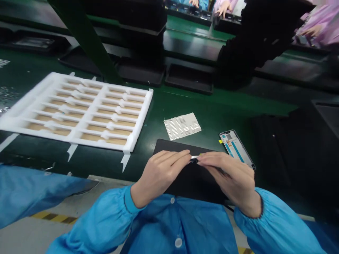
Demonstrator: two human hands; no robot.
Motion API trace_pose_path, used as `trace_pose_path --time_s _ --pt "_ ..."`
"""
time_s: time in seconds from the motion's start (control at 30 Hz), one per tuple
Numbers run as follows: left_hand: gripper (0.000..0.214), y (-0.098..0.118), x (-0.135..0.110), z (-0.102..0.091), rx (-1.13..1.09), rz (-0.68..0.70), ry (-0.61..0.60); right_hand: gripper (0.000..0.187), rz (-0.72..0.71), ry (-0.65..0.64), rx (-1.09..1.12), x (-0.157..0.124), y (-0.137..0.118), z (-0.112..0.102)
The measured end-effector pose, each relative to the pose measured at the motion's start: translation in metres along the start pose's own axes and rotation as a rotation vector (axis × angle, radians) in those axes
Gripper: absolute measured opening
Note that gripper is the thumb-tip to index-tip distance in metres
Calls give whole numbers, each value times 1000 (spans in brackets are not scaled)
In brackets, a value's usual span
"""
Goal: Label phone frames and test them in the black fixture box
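Observation:
Over a black mat, my left hand and my right hand meet with fingertips close together. Between them is a thin piece with a silvery edge and a dark underside, seen nearly edge-on. Both hands are closed on it, and the fingers hide most of it, so its kind cannot be made out. Just beyond the right hand lies an opened phone frame with blue strips inside and a yellow tab at its corner. A sheet of small silvery stickers lies past the mat.
A white foam tray with slotted compartments stands at the left. Black shallow trays line the back of the green bench. A green post slants down behind the foam tray. Dark bulky shapes stand right; co-workers' hands show beyond.

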State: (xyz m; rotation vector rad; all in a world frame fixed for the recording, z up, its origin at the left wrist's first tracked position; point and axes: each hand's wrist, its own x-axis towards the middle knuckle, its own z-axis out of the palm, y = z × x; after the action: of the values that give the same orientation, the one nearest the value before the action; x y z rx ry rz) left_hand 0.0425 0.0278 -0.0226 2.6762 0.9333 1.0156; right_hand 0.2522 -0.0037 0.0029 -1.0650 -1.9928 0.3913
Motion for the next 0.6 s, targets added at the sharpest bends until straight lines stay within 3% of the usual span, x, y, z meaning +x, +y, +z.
trace_pose_path --time_s 0.13,0.6 --pt "19 -4 -11 -2 -61 -25 38 21 -62 -65 -93 4 -1 7" --pt "16 -4 -23 4 -154 -20 112 12 -31 -351 -222 14 -10 4"
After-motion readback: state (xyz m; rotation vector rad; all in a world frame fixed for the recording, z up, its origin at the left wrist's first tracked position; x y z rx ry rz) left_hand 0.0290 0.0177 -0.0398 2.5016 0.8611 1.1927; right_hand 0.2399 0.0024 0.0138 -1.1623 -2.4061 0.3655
